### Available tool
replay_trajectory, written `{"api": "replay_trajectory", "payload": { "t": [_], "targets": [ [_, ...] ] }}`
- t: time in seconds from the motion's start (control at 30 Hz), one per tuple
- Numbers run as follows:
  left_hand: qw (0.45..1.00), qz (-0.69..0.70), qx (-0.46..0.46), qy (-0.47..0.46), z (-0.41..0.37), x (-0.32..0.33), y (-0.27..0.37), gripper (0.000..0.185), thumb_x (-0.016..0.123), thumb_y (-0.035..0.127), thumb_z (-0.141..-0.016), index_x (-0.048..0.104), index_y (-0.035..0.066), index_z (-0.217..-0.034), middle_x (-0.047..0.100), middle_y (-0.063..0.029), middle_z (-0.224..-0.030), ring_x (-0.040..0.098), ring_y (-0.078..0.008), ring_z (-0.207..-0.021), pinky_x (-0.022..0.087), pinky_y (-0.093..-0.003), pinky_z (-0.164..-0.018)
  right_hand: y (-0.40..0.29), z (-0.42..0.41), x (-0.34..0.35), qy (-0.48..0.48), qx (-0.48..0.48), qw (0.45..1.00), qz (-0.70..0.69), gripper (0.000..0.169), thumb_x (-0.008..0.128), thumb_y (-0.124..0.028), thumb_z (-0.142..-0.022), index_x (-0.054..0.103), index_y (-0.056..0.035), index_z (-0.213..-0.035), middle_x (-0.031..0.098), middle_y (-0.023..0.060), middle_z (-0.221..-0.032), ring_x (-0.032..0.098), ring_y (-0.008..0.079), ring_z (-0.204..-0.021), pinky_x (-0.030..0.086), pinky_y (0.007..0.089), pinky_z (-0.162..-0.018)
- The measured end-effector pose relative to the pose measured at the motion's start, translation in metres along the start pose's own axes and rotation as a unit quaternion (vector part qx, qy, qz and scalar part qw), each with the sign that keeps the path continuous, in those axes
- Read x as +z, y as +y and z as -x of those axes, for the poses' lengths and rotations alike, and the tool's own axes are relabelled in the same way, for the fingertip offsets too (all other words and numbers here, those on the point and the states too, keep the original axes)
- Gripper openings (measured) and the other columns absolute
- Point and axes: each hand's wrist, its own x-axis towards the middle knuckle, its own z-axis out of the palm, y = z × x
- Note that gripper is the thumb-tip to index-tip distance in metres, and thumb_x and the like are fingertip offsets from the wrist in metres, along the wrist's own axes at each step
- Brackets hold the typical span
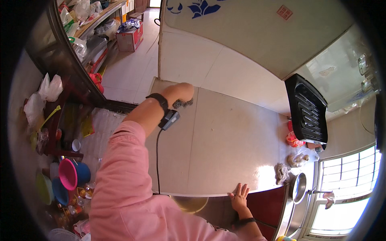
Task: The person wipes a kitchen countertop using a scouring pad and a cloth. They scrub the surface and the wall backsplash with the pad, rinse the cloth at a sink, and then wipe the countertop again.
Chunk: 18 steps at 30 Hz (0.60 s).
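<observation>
My left hand (184,92) reaches to the far left part of a pale tiled counter (229,144). Its fingers are closed over a dark grey scouring pad (180,104), probably metal wool, which lies against the surface. A black strap with a small black box (169,120) circles that wrist, and a cable runs down from it. My right hand (239,194) rests on the counter's near edge with fingers spread, holding nothing. Small specks dot the counter top.
Right of the counter are a black plastic rack (310,111), plastic bags (297,159), a crumpled cloth (282,174) and a metal basin (299,188). A yellowish basin (191,205) sits below the near edge. Buckets (68,174) and bottles crowd the left floor.
</observation>
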Motion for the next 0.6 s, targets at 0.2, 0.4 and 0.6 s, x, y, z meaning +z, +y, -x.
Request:
{"api": "replay_trajectory", "payload": {
  "t": [0.2,0.4,0.6],
  "targets": [
    [0.705,0.126,-0.072,0.695,0.038,-0.042,-0.028,0.016,0.064,0.01,-0.078,0.055,0.003,-0.09,0.055,-0.016,-0.087,0.054,-0.0343,-0.083,0.045,-0.0429,-0.074,-0.011,0.008,-0.012,-0.028,0.025,0.999,0.032,0.079,0.042,-0.05,-0.091,0.008,-0.0042,-0.145,-0.002,0.0285,-0.148,0.0,0.0488,-0.136,0.012,0.0505,-0.112],
    [0.712,0.07,-0.201,0.669,0.005,-0.012,-0.073,0.022,0.063,0.015,-0.08,0.052,0.005,-0.096,0.052,-0.0177,-0.092,0.054,-0.0384,-0.083,0.046,-0.0473,-0.069,-0.022,0.007,-0.029,-0.062,0.037,0.996,-0.055,0.079,0.04,-0.049,-0.092,0.006,0.0,-0.144,-0.005,0.0315,-0.146,-0.005,0.0489,-0.135,0.003,0.0516,-0.111],
    [0.771,0.218,-0.234,0.551,-0.031,0.04,-0.053,0.021,0.065,0.021,-0.08,0.055,0.003,-0.087,0.057,-0.017,-0.085,0.056,-0.0384,-0.081,0.046,-0.0469,-0.068,-0.017,0.005,-0.022,-0.059,0.028,0.998,-0.02,0.079,0.04,-0.048,-0.092,0.005,0.0003,-0.144,-0.006,0.0318,-0.146,-0.006,0.0487,-0.135,0.002,0.0516,-0.111]
  ]
}}
